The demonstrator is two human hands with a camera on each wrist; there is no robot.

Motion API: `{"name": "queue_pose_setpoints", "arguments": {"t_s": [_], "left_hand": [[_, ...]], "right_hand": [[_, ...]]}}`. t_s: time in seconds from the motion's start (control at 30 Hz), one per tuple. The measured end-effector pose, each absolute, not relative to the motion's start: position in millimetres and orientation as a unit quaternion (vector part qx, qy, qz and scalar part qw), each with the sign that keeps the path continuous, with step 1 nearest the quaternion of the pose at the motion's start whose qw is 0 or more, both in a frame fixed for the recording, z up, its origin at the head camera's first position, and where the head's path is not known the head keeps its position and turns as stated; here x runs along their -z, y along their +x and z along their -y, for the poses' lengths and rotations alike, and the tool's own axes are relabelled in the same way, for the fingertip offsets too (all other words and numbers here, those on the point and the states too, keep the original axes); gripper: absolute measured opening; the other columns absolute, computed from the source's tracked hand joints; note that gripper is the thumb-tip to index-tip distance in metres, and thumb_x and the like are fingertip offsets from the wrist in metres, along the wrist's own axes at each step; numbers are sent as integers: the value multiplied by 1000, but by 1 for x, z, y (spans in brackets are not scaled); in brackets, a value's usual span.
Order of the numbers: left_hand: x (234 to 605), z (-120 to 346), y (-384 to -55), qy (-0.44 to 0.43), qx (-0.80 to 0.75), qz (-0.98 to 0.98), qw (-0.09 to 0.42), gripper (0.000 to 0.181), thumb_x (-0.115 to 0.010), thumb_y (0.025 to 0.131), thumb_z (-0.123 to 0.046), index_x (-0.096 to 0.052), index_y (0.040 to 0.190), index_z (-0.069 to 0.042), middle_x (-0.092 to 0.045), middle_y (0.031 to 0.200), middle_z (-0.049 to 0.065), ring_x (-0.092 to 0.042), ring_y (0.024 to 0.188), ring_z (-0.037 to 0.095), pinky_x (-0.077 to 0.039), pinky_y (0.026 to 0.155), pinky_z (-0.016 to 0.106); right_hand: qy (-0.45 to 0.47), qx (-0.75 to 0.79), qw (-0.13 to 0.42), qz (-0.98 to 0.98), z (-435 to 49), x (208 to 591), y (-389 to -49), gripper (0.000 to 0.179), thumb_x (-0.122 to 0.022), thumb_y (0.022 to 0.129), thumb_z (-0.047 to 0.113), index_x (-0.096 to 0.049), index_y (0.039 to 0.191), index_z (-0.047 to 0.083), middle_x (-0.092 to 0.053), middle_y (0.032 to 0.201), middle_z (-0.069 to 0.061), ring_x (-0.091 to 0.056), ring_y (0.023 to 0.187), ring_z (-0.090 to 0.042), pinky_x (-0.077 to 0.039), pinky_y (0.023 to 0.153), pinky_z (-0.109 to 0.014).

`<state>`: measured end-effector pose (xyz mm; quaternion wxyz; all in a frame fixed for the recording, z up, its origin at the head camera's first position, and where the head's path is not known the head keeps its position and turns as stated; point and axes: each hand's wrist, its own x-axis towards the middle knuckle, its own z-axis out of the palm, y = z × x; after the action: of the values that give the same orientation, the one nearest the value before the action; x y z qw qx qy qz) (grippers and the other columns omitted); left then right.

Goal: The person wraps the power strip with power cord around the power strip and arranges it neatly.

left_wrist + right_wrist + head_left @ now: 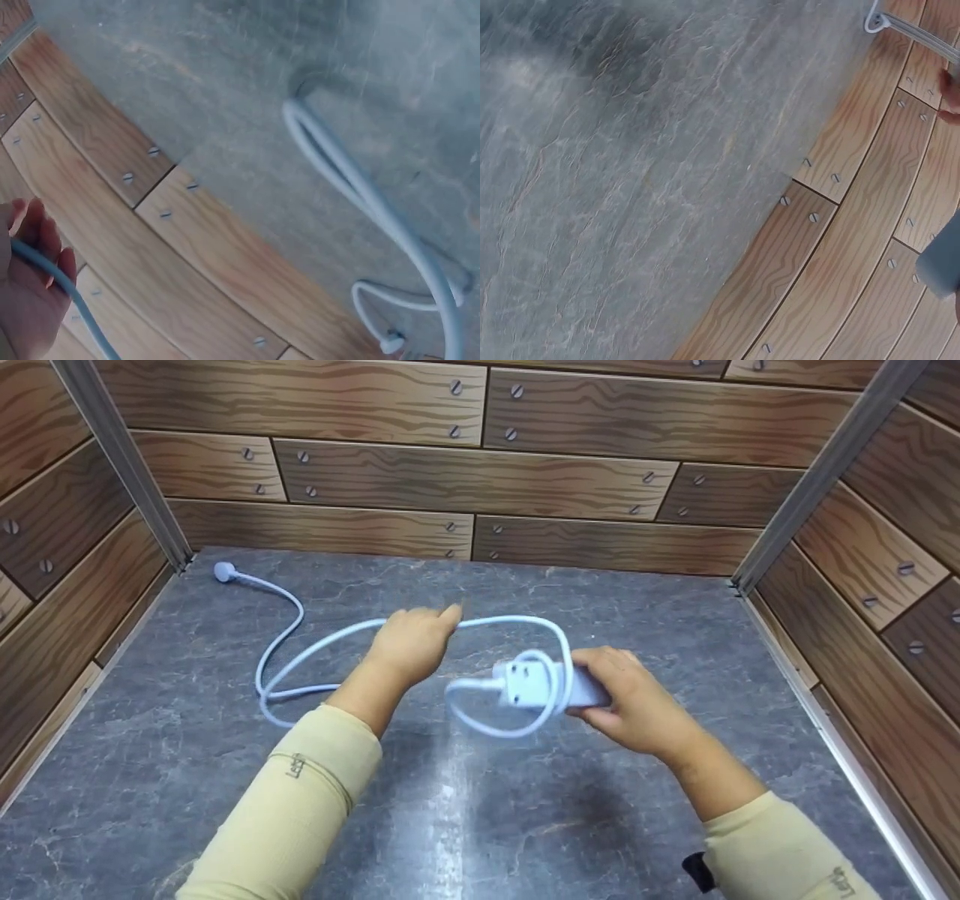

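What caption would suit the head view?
Right hand holds a white power strip while left hand grips its cord above a grey tabletop.

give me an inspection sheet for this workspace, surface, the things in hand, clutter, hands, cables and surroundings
Surface: grey marbled tabletop, some glare near the middle.
Things in hand: white power strip lifted off the top, its white cord looped round one end.
Clutter: nothing seen.
Hands: right hand has its grip round the power strip; left hand holds the cord further along, fingers curled on it.
Cables: the cord trails in loops across the tabletop to a round plug lying near the far left corner; blurred near the strip.
Surroundings: wood-grain panel walls with screw heads on three sides, metal corner posts.
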<state>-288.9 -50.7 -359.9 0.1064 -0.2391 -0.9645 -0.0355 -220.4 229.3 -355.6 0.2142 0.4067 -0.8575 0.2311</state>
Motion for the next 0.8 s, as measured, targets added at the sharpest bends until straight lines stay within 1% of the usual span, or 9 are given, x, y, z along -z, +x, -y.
{"name": "queue_pose_setpoints", "arguments": {"t_s": [0.07,0.13,0.2,0.3,0.37,0.43,0.53,0.67,0.8], "left_hand": [[367,51,-289,-233,33,969,74,18,-44,92,-9,-46,110,-11,-66,90,11,-61,85,33,-48,74,47],[374,49,-287,-230,37,971,59,20,-44,91,-7,-47,110,-11,-66,89,12,-62,85,34,-49,73,47],[379,46,-284,-229,48,971,48,22,-42,94,-12,-49,115,-10,-66,88,12,-62,83,34,-49,71,46],[387,39,-277,-238,60,969,28,22,-39,96,-17,-48,115,-11,-65,85,12,-63,79,33,-50,66,45],[390,36,-272,-248,56,967,6,21,-38,97,-21,-48,113,-13,-64,84,11,-62,76,32,-50,62,45],[394,34,-268,-262,43,964,-20,15,-41,96,-19,-47,109,-14,-64,83,9,-62,74,31,-49,59,43],[398,33,-262,-271,39,960,-51,18,-45,95,-17,-50,112,-16,-66,91,7,-62,80,29,-50,62,42],[400,34,-259,-263,61,961,-62,24,-46,94,-14,-51,117,-17,-66,104,5,-62,89,27,-51,69,41],[401,34,-256,-246,106,962,-55,21,-46,95,-15,-51,116,-16,-65,104,5,-63,91,26,-51,70,40]], "right_hand": [[384,-250,217,862,-228,354,-220,52,-79,66,9,-54,111,3,-61,100,-9,-54,88,-21,-42,77,-38],[353,-268,219,869,-227,352,-219,53,-80,66,8,-53,112,2,-60,101,-12,-54,89,-23,-44,77,-40],[318,-286,219,877,-225,350,-219,55,-80,65,6,-52,112,0,-60,103,-15,-55,91,-25,-45,78,-41],[266,-304,221,888,-223,347,-219,56,-80,67,7,-50,113,-1,-59,105,-17,-56,92,-27,-46,79,-42],[229,-313,228,893,-222,345,-220,56,-79,68,8,-49,114,-3,-59,105,-19,-56,90,-29,-47,78,-44],[189,-320,237,897,-222,343,-222,56,-79,69,10,-49,114,-4,-58,103,-20,-56,88,-31,-46,76,-45],[141,-323,246,903,-224,341,-225,54,-78,71,11,-48,114,-5,-58,102,-22,-55,87,-34,-44,75,-47],[113,-309,248,911,-225,342,-226,54,-77,72,14,-47,113,-3,-58,103,-22,-56,87,-35,-44,74,-48],[96,-295,260,914,-226,345,-227,54,-78,71,17,-47,112,0,-59,102,-21,-57,85,-36,-45,72,-48]]}}
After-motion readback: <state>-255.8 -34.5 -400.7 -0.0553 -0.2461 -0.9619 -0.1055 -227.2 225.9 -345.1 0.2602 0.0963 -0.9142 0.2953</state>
